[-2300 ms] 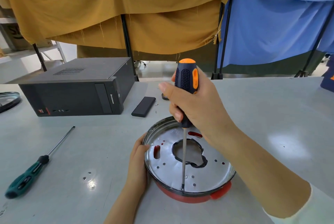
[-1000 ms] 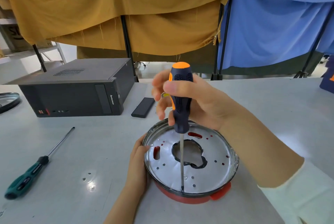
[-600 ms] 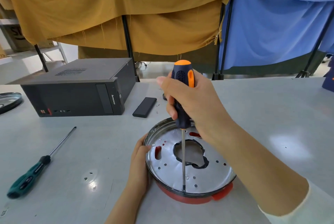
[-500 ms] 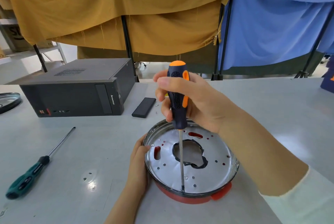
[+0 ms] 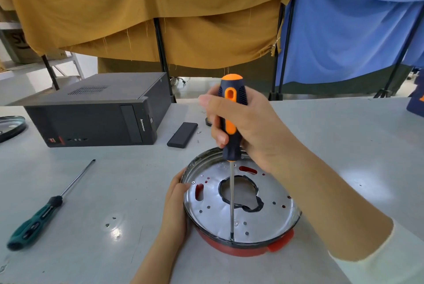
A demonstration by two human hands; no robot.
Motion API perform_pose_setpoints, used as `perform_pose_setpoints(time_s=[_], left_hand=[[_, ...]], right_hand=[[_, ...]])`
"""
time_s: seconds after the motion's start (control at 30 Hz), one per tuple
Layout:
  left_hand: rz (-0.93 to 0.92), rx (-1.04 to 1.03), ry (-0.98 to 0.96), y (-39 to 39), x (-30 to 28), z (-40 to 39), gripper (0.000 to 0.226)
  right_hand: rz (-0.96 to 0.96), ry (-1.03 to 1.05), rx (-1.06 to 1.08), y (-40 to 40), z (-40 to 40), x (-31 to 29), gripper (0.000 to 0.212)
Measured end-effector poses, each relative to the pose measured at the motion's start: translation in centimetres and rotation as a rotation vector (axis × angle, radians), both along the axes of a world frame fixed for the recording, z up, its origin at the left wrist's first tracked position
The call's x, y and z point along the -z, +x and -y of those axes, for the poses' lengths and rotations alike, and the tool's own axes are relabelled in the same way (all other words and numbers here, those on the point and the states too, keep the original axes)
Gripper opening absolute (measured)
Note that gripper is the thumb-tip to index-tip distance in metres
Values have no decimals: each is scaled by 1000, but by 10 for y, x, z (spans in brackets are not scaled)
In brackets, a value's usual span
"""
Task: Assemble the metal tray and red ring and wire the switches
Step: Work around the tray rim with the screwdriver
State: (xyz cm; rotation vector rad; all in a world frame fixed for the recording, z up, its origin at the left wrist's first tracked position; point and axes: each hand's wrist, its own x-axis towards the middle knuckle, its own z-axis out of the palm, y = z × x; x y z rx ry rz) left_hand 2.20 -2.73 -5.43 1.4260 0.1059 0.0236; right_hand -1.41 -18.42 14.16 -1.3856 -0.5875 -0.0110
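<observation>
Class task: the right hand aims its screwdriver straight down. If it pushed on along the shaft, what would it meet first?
The right hand would likely drive the screwdriver tip into the metal tray near its front rim.

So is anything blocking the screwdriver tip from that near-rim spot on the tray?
Nothing visible: the orange-and-black screwdriver runs down clear of the central cutout, its tip on the metal tray by the near rim.
</observation>
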Motion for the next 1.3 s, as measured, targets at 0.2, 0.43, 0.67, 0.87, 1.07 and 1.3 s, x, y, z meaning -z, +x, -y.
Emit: perform_pose_setpoints(time_s=[0.2,0.43,0.67,0.87,1.07,1.3], left_hand=[[-4,-6,-61,-1,0,0,36],[6,-34,20,-3,-2,1,36],[-28,-18,-15,-7,-7,3,36],[-27,-84,-46,-12,-11,5,34],[-25,-105,-2,-16,-16,6,33],[-99,86,67,-25,-40,-2,44]], right_hand=[[-162,34,-741,14,12,-10,26],[70,-18,246,0,-11,6,25],[-81,-93,-501,9,13,-11,2],[-73,-48,-238,4,-3,-2,25],[50,-65,220,-7,-4,4,18],[-97,-76,-489,7,4,-13,21]])
